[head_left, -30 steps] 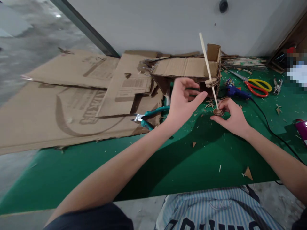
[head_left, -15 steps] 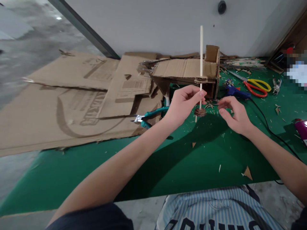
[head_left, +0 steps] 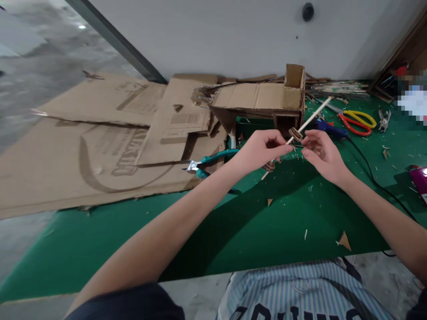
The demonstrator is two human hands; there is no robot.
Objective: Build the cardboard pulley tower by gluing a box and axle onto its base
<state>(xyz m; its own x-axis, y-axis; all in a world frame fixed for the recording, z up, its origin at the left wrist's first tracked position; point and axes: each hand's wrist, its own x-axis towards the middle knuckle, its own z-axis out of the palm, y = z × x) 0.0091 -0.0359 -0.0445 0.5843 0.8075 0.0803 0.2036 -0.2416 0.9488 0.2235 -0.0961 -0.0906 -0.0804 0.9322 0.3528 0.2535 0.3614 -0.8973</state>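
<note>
A thin wooden stick (head_left: 314,115) slants up to the right, pinched between the thumb and fingers of my left hand (head_left: 263,149). Two small round stacks of cardboard sit around it: the upper disc (head_left: 295,134) is just beyond my left fingertips, and the lower disc (head_left: 268,166) is partly hidden below that hand. My right hand (head_left: 323,155) is beside the upper disc with its fingers curled and apart, holding nothing that I can see. Behind both hands stands a cardboard box structure (head_left: 256,95) with an open compartment.
Teal-handled pliers (head_left: 216,156) lie left of my hands, partly on flat cardboard sheets (head_left: 110,155). To the right are a blue glue gun (head_left: 330,129) with a cable, red-and-yellow scissors (head_left: 358,120) and small pliers (head_left: 384,120). Scraps dot the green table (head_left: 213,240).
The stick has tilted from upright to a slant toward the right, and its discs tilted with it. My left hand has turned slightly, and my right hand is now closer to the upper disc.
</note>
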